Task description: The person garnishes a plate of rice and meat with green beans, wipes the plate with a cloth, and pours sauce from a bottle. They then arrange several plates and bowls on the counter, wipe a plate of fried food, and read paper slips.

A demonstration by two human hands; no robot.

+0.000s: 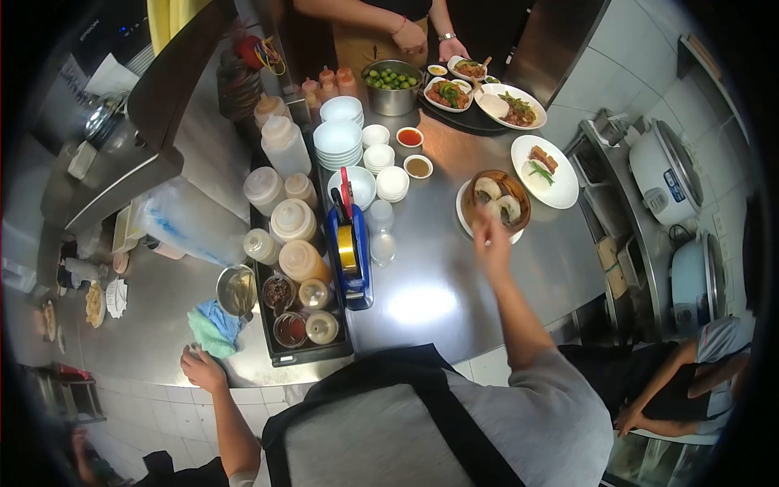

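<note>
My right hand is over the near edge of a round wooden bowl or steamer basket, its fingers bunched, blurred and partly hidden. Pale folded pieces of food with dark patches lie inside the basket, which sits on a white plate. To its upper right is an oval white plate with a browned piece of food and a green garnish. My left hand rests on the steel counter's edge, fingers stretched out and holding nothing. Just beyond its fingertips lies a crumpled green and blue cloth, beside a metal container.
A black tray of squeeze bottles and jars divides the counter, with a blue tape dispenser alongside. Stacked bowls and sauce cups stand behind. Across the counter a person stands by filled dishes and a pot of green fruit.
</note>
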